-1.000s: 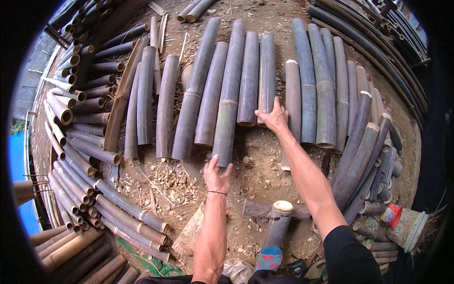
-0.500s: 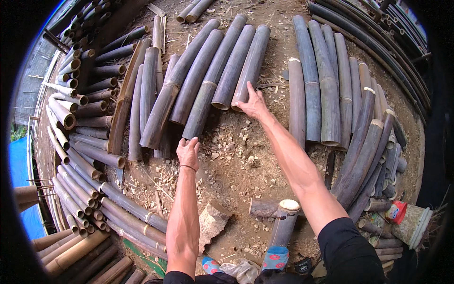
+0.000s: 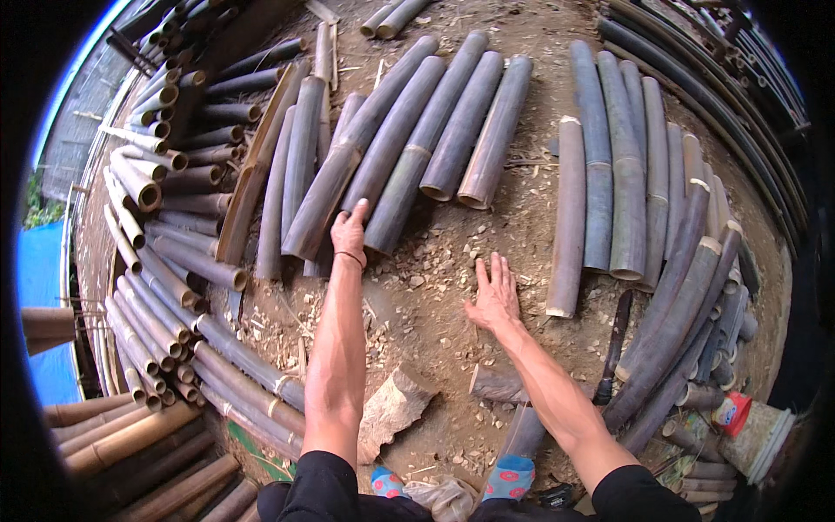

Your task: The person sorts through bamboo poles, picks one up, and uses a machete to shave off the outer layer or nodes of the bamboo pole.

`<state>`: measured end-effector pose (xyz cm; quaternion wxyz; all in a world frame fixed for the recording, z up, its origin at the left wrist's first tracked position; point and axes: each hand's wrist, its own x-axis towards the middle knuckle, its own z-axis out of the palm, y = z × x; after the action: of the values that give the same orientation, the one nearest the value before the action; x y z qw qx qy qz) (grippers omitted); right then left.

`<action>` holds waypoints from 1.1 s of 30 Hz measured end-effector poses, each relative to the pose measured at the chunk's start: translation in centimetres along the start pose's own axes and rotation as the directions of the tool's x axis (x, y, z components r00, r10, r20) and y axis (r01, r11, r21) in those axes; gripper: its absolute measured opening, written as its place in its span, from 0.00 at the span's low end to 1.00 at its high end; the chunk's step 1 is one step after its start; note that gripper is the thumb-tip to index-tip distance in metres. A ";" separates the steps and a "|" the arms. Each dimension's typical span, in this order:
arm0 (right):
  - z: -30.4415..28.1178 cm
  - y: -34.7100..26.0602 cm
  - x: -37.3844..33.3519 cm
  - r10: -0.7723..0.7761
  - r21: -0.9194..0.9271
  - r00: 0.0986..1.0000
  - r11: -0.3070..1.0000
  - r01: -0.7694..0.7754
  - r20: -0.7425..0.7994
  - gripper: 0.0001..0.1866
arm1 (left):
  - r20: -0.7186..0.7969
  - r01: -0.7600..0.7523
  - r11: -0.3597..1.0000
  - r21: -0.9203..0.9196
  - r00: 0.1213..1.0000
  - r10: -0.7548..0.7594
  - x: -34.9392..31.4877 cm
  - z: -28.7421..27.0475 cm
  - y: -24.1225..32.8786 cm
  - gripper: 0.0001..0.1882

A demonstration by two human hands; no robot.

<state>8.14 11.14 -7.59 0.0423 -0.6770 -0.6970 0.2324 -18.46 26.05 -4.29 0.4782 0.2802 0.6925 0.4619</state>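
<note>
Several dark bamboo pieces lie side by side on the ground ahead of me, slanting away to the right. My left hand (image 3: 350, 233) is closed at the near end of one bamboo piece (image 3: 394, 130), thumb on top; its other fingers are partly hidden. Just right of it lies a longer bamboo piece (image 3: 426, 146). Beyond that are two shorter ones, the rightmost bamboo piece (image 3: 496, 135) showing its pale cut end. My right hand (image 3: 494, 296) is open and holds nothing, its fingers spread over the chip-strewn ground nearer to me.
Another row of bamboo (image 3: 598, 165) lies at the right, with a dark, narrow tool (image 3: 617, 339) near it. Stacked bamboo (image 3: 148, 322) fills the left side. A wood chunk (image 3: 396, 409) and a short log (image 3: 497, 383) lie before my feet. A dirty bucket (image 3: 752, 444) stands lower right.
My right hand has let go of the rightmost bamboo piece and drawn back toward me, fingers spread. My left hand has shifted to the end of the neighbouring piece on the left.
</note>
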 end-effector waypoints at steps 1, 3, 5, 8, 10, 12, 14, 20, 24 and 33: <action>-0.5 -0.2 0.1 0.003 -0.016 0.999 1.000 -0.003 0.038 0.48 | -0.009 0.066 0.997 -0.025 0.998 -0.067 0.5 0.1 0.8 0.36; -0.6 0.6 0.0 -0.021 -0.027 0.999 0.999 0.022 0.042 0.50 | -0.261 -0.141 0.985 -0.102 0.959 0.111 0.1 2.0 1.2 0.19; -0.6 0.8 -0.5 -0.046 -0.018 0.997 0.999 0.047 0.059 0.51 | -0.195 -0.232 0.949 -0.212 0.962 0.192 -0.8 2.0 1.6 0.21; -1.0 0.3 -0.3 -0.021 -0.093 0.990 0.995 0.034 0.140 0.51 | -0.379 -0.314 0.949 0.033 0.875 0.303 -1.1 2.3 3.5 0.23; -1.6 -0.3 0.5 -0.043 -0.181 0.978 0.980 0.081 0.203 0.49 | -0.393 -0.351 0.935 -0.040 0.866 0.308 -1.6 2.1 5.6 0.27; -3.2 0.7 0.5 -0.025 -0.055 0.963 0.998 0.041 0.268 0.45 | -0.133 -0.095 0.925 -0.368 0.990 0.049 -2.9 1.0 7.3 0.27; -4.7 2.3 -0.6 0.024 0.090 0.961 0.995 -0.051 0.277 0.42 | 0.330 0.298 0.831 -0.470 0.932 -0.148 -6.2 -0.7 9.7 0.27; -9.4 -1.1 -13.2 -0.122 0.513 0.988 0.845 0.152 -0.091 0.30 | 0.311 0.266 0.811 -0.521 0.944 -0.110 -11.2 -13.9 11.3 0.30; -11.3 0.0 -24.7 0.099 0.611 0.990 0.792 -0.014 -0.105 0.24 | 0.253 0.116 0.757 -0.643 0.965 0.067 -11.4 -19.4 8.7 0.28; -4.9 3.1 -39.4 0.524 0.712 0.852 0.592 -0.376 0.014 0.19 | -0.231 -0.453 0.824 0.341 0.809 0.540 2.3 -27.5 3.2 0.31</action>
<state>15.96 -25.56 5.67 0.3004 -0.7844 -0.3554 0.4100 -44.87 19.05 0.85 0.1790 0.4373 0.7175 0.5118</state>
